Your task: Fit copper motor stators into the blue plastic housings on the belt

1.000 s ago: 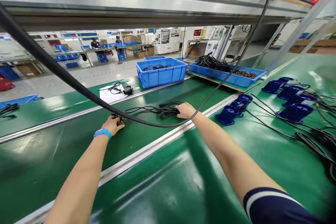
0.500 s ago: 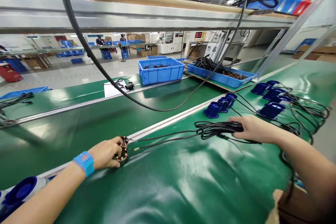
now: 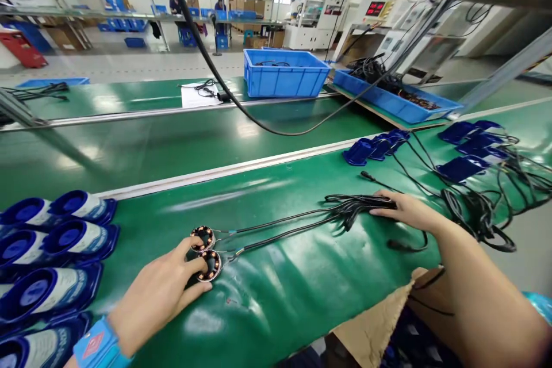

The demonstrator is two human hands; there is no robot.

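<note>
Two round copper-wound motor stators (image 3: pixel 210 266) are side by side at the green mat's surface. My left hand (image 3: pixel 166 279), with a blue wristband, has fingertips hooked into both rings and the thumb against the nearer one. Thin leads join each stator to a black cable, and the two cables run right, nearly parallel. My right hand (image 3: pixel 399 210) is closed round the looped bundle of black cable (image 3: pixel 347 207), its fingers partly hidden behind the loops. A black plug end lies on the mat below that hand.
Blue motor housings (image 3: pixel 71 236) with printed labels stand in rows at left; more blue housings (image 3: pixel 463 167) with tangled cables lie at right. Beyond a white rail are a blue bin (image 3: pixel 287 75) and a blue tray (image 3: pixel 401 98) of cables. A hanging cable crosses the view. A torn carton (image 3: pixel 375 322) is near me.
The view has tipped downward, bringing the left-hand housings into sight. The stators, tilted in my left hand before, now lie flatter, and the two cables are straighter. My right hand keeps the bundle.
</note>
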